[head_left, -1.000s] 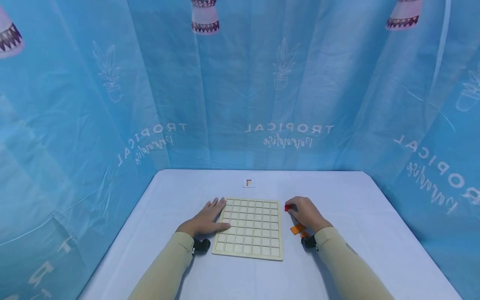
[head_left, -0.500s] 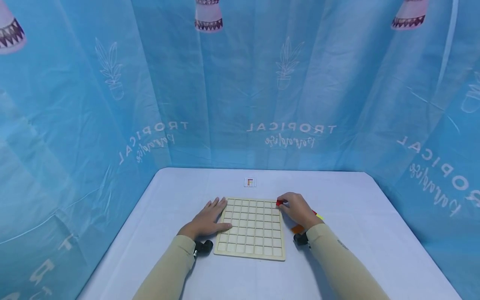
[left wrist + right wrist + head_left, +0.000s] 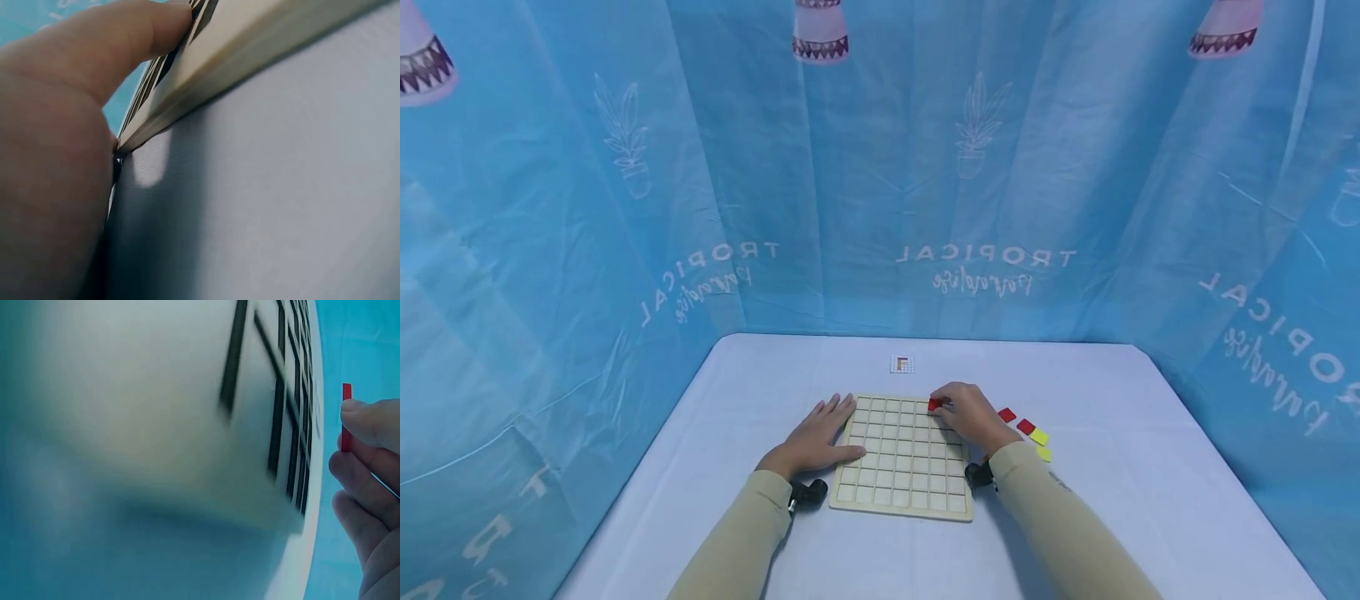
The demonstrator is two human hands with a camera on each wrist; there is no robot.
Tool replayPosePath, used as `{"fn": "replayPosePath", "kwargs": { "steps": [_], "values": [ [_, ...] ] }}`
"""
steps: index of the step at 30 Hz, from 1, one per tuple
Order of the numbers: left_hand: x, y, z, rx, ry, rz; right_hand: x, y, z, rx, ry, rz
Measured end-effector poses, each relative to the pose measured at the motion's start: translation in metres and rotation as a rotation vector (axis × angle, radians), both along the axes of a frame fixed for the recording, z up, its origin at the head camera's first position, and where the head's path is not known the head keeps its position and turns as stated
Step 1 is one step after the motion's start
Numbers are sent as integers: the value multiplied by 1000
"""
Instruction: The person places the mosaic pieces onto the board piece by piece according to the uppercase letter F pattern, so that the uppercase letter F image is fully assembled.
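Note:
A pale wooden grid board (image 3: pixel 891 467) lies on the white table, its square cells bare where they show. My left hand (image 3: pixel 815 440) rests flat along the board's left edge, fingers spread and thumb over the rim; in the left wrist view the thumb (image 3: pixel 125 40) lies on the board's border. Over the board's far right part, my right hand (image 3: pixel 967 412) pinches a thin red square tile (image 3: pixel 934 404) between thumb and fingers. Seen edge-on in the right wrist view, the red tile (image 3: pixel 346 419) stands upright in the fingertips, above the board's surface.
Right of the board lie loose red tiles (image 3: pixel 1026 427) and yellow tiles (image 3: pixel 1039 436), partly near my right forearm. A small card (image 3: pixel 902 364) with a coloured grid pattern lies beyond the board. Blue printed curtains (image 3: pixel 880 167) surround the table (image 3: pixel 775 367).
My right hand has carried the red tile leftward from beside the board to over its far right cells. Red and yellow tiles have come into view behind it. The left hand stays put.

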State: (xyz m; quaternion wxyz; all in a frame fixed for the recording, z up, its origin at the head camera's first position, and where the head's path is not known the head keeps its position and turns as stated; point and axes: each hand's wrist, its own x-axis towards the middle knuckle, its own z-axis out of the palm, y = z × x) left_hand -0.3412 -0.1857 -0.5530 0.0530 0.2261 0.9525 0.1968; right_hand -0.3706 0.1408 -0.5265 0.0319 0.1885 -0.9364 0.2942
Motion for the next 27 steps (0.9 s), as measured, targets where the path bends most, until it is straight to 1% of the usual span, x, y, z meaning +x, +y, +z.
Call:
{"fn": "replayPosePath", "kwargs": {
  "steps": [1, 4, 7, 12, 17, 21, 27],
  "values": [
    [0, -1, 0, -5, 2, 0, 0, -3, 0, -4, 5, 12],
    [1, -2, -1, 25, 7, -3, 0, -12, 1, -14, 11, 44],
    [0, -3, -3, 34, 6, -4, -1, -18, 0, -7, 22, 68],
    [0, -3, -4, 28, 0, 6, -4, -26, -2, -2, 14, 82],
    [0, -4, -4, 39, 5, 11, -6, -34, -4, -7, 10, 121],
    [-1, -3, -4, 32, -6, 9, -6, -42, -4, 6, 20, 142],
    [-3, -3, -3, 25, -37, 9, -2, -53, -2, 16, 5, 167]
  ]
}}
